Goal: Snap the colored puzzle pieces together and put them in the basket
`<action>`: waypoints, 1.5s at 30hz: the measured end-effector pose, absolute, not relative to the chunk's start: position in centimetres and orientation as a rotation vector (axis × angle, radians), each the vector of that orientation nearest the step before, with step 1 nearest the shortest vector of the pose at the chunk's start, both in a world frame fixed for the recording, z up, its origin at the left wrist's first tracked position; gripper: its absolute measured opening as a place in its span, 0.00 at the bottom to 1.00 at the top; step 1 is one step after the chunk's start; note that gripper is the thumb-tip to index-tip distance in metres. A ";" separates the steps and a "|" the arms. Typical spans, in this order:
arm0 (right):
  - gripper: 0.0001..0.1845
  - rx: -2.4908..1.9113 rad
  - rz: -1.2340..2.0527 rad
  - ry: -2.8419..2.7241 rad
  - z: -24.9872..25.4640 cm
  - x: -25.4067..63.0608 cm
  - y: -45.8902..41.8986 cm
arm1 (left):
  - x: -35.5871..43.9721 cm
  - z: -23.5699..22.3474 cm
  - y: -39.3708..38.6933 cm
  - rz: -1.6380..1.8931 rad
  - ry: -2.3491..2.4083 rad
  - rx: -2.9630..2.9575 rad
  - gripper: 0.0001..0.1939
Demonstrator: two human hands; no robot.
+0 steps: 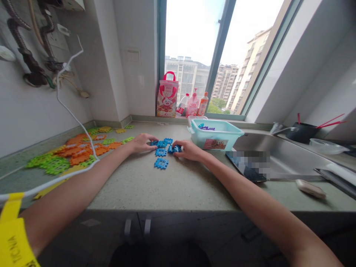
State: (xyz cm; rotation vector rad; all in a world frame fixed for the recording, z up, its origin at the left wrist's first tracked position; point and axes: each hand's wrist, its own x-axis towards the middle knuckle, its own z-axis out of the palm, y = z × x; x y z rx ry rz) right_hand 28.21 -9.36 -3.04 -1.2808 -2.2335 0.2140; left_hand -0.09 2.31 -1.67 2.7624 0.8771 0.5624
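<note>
Several blue interlocking plastic tiles point(161, 163) lie on the countertop between my hands. My left hand point(142, 143) rests at the left of the group, its fingers and thumb closed on a blue tile point(154, 143). From the right, my right hand point(187, 150) grips a small stack of blue tiles point(174, 149) between thumb and fingers. Other blue tiles point(160, 152) lie flat between the two hands, and the nearest one sits apart toward the counter's front. My fingers partly hide the held tiles.
Orange tiles point(79, 148) and green tiles point(57, 165) are heaped at the left, with a white cable point(76, 118) crossing over them. A turquoise bin point(217, 135) holding purple tiles stands behind my right hand. Further right are a tablet point(246, 167), a sink point(286, 155) and a beige oblong object point(310, 188).
</note>
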 end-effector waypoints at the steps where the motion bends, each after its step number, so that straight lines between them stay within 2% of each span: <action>1: 0.15 -1.293 0.205 -2.230 -3.0 28.2 -9.4 | -0.1 -1.8 2.4 0.568 0.886 2.743 0.27; 4: 0.15 -1.304 0.162 -2.247 -2.9 28.5 -9.4 | -0.2 -1.9 2.4 0.656 0.907 2.708 0.29; 10: 0.16 -1.294 0.123 -2.260 -2.7 28.5 -9.5 | 0.9 -1.8 1.8 0.971 0.917 2.654 0.25; 19: 0.16 -1.246 0.099 -2.220 -2.7 28.4 -9.3 | 2.6 -3.6 2.8 0.724 0.736 2.490 0.29; 26: 0.15 -1.278 0.277 -1.665 -4.9 28.8 -6.8 | 2.3 -3.3 2.5 0.793 0.764 2.493 0.27; 32: 0.14 -1.285 0.329 -1.660 -5.4 28.1 -3.2 | 1.6 -1.4 1.5 0.947 0.709 2.492 0.26; 39: 0.14 -1.203 0.248 -1.944 -5.4 26.7 -0.9 | 1.0 -0.1 -0.1 0.579 0.574 2.513 0.23; 45: 0.17 -1.264 0.239 -2.036 -5.4 26.8 -1.3 | 1.3 -0.6 -0.4 0.439 0.596 2.494 0.24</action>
